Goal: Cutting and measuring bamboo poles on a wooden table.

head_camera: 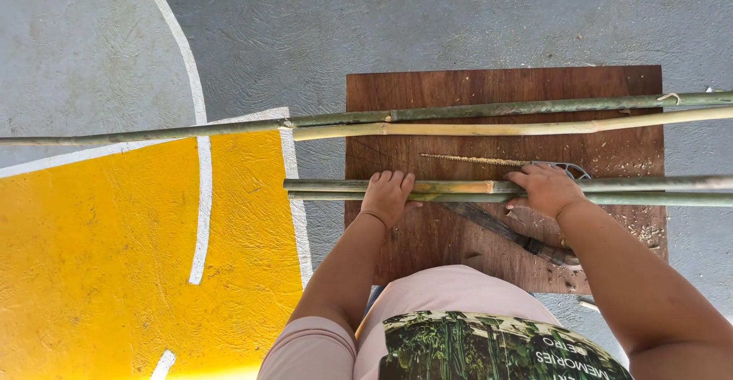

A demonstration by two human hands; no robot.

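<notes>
Held thing: two long green bamboo poles (pixel 458 190) lie side by side across the near half of a dark wooden board (pixel 504 90), their cut ends jutting past the board's left edge and their length running out of view to the right.
Left hand (pixel 387 195): fingers curled over the top of the pair near the left end, palm down, pressing and gripping them.
Right hand (pixel 547 189): closed over the same pair further right, knuckles up, fingers wrapped around them.
Handling, as a judgement: the poles look stiff, hollow and light for their length; the smooth skin may roll or slip under a loose palm, and cut ends could splinter.
Where to hold: probably from above with hands well apart, as here, keeping both poles pinned together against the board.
Far poles: a green bamboo stalk (pixel 489 110) and a pale yellowish stalk (pixel 473 129) lie parallel, touching each other, across the far half.
Between: a thin saw blade (pixel 473 160) lies flat on the board.
Near: a dark knife (pixel 511 235) lies slantwise under the right forearm.
Floor: grey concrete with a yellow painted patch (pixel 114 258) at left.
</notes>
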